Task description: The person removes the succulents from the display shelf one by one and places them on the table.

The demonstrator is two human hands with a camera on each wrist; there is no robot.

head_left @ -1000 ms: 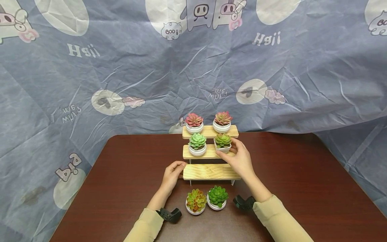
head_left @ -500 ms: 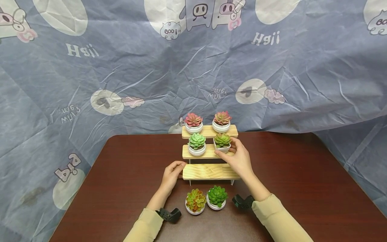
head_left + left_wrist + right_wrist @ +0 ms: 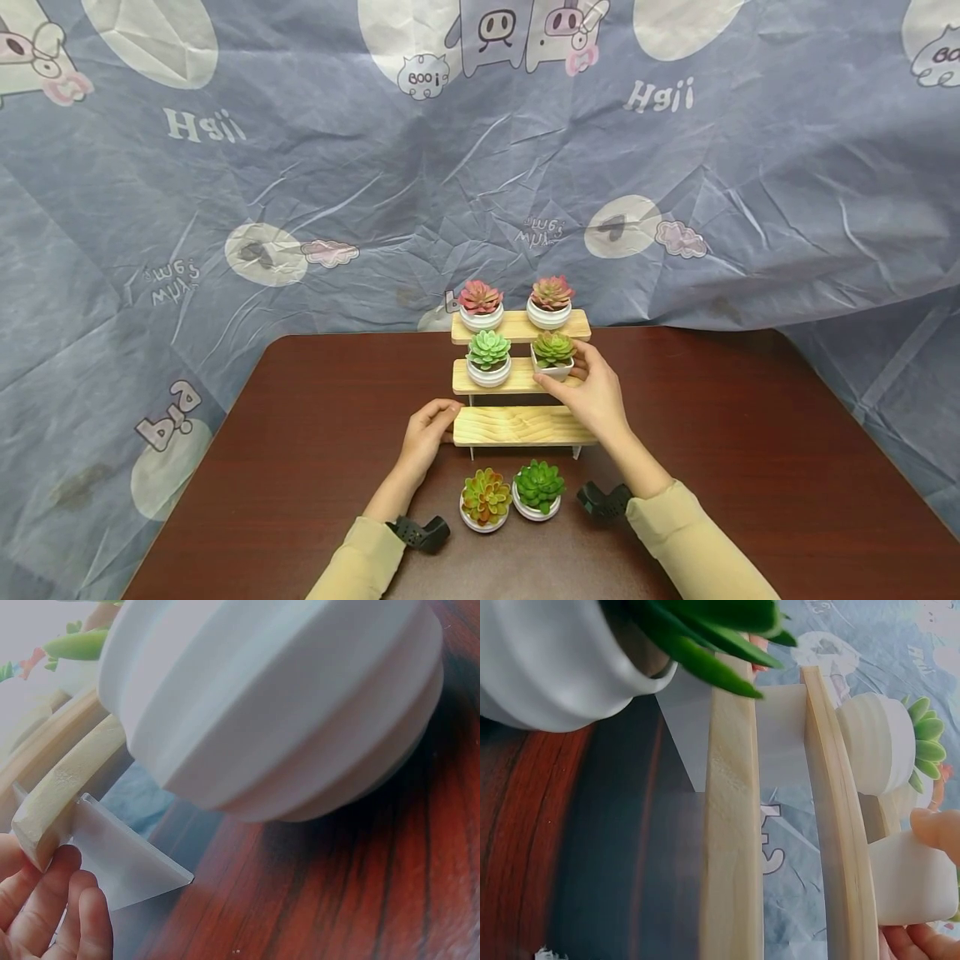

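My right hand (image 3: 596, 396) pinches a square white pot with a green, red-tipped succulent (image 3: 553, 350) at the right of the middle shelf. In the right wrist view, thumb and fingers sit on opposite sides of that white pot (image 3: 911, 881), which stands on the board. My left hand (image 3: 423, 433) grips the left end of the lowest shelf of a three-tier wooden plant stand (image 3: 525, 427). Fingers (image 3: 56, 900) curl at the board's end in the left wrist view. Left of the square pot stands a round-potted pale green succulent (image 3: 489, 358).
Two reddish succulents, one left (image 3: 481, 305) and one right (image 3: 551, 302), stand on the top shelf. On the dark wooden table (image 3: 337, 392), before the stand, are an orange-green succulent (image 3: 486, 498) and a dark green succulent (image 3: 538, 490). A patterned cloth (image 3: 420, 183) hangs behind.
The square pot has shifted very slightly to the right in my right hand's fingers. My left hand keeps its place on the lowest shelf.
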